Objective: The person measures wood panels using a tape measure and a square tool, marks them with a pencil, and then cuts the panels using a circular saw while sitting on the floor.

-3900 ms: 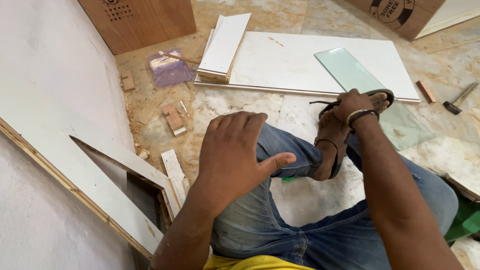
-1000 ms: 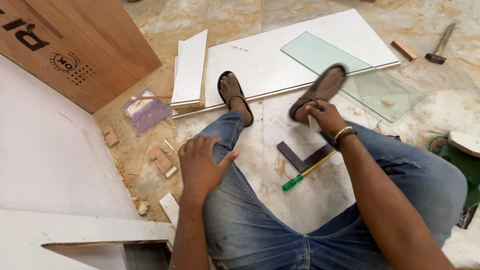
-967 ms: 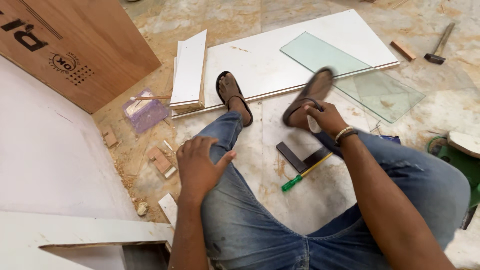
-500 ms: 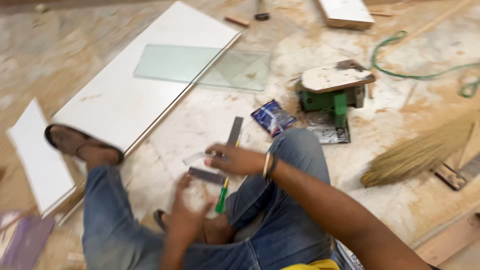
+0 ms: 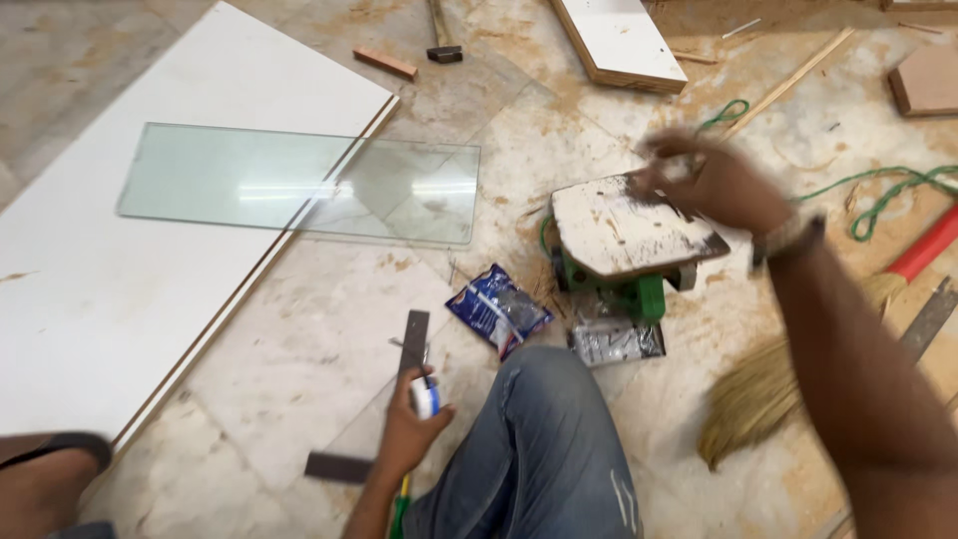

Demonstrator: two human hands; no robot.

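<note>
Gripping a small blue-and-white marker (image 5: 425, 397), the person's left hand (image 5: 411, 431) is resting beside the dark metal try square (image 5: 399, 399) lying on the marble floor (image 5: 299, 339). Blurred, the right hand (image 5: 714, 185) is reaching over the paint-smeared board (image 5: 629, 230); whether its grip is wide or narrow, I cannot tell. That square looks stiff and light, best lifted by its blade.

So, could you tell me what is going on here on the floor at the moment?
A person sits on the marble floor among carpentry scraps. Their left hand grips a small white-and-blue object beside a dark metal try square. Their right hand, blurred, reaches to the edge of a paint-stained white board lying on a green power tool. A clear glass pane lies partly on a large white laminated panel.
</note>
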